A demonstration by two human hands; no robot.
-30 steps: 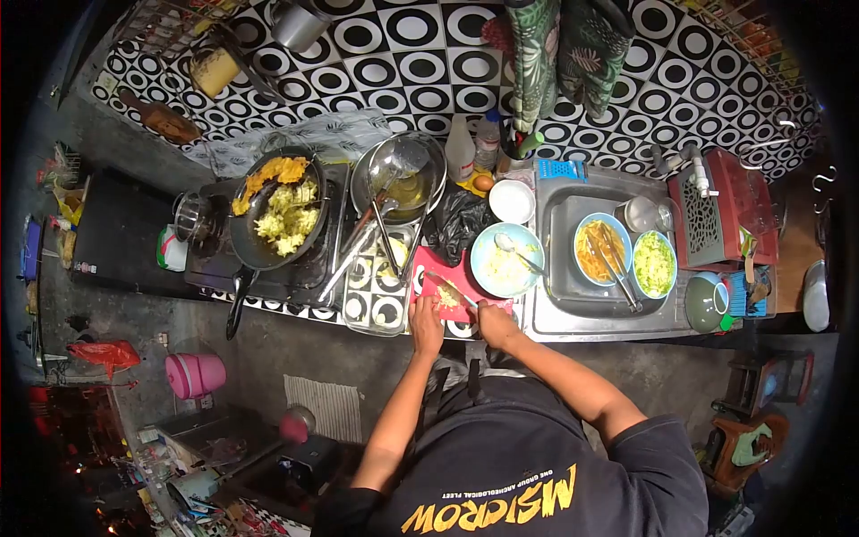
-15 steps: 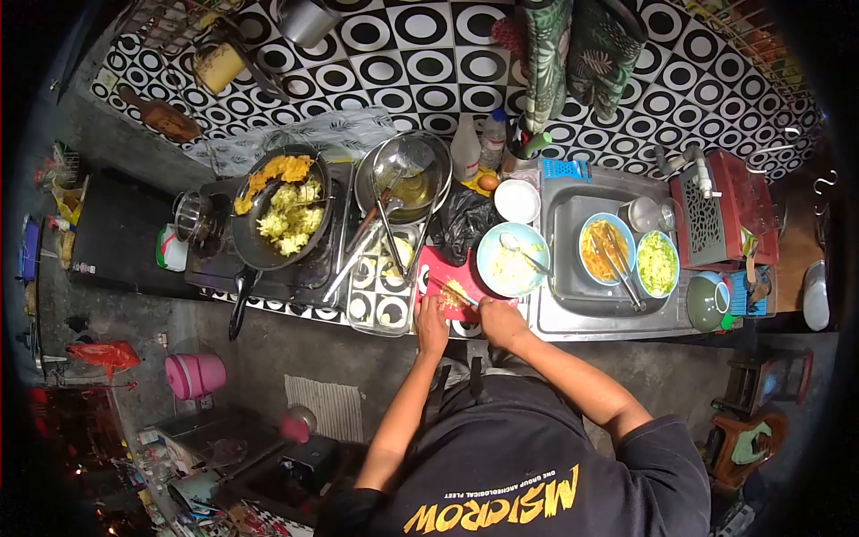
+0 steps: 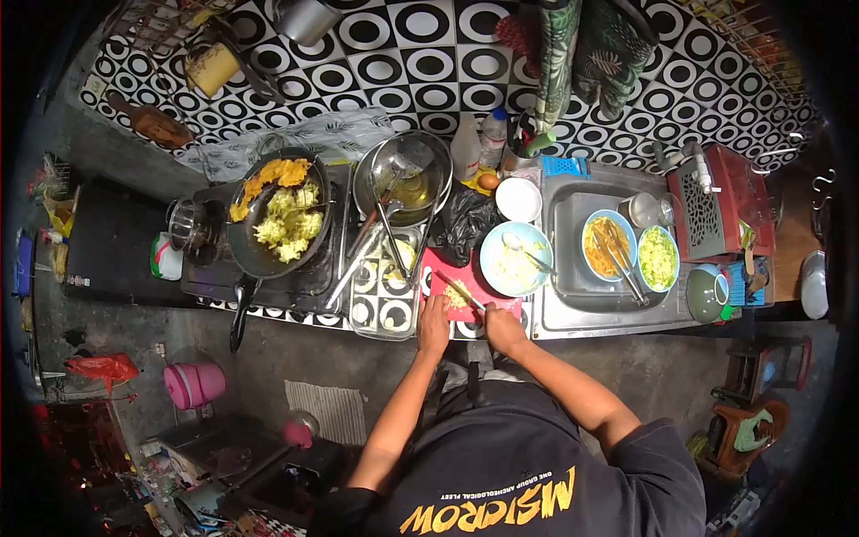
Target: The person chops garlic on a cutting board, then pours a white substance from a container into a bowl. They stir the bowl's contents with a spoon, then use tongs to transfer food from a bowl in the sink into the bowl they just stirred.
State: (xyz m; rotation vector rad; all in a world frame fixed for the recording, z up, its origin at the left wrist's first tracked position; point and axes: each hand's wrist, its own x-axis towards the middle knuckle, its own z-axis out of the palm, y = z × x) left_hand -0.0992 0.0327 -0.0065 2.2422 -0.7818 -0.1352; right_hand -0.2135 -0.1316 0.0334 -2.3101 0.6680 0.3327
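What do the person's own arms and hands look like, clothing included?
The left hand and right hand are ungloved, with no watch or bracelet visible; rings are too small to tell. The forearms are bare below short, plain black sleeves. These belong to a black T-shirt printed with large yellow lettering and smaller white text.

A smooth, plastic-looking finish is shown by the red chopping board (image 3: 433,260); shiny metal is seen in the knife blade (image 3: 461,289) and the sink (image 3: 577,291); crinkled, glossy plastic in the black bag (image 3: 465,219); cloth in the hanging fabric (image 3: 557,67).
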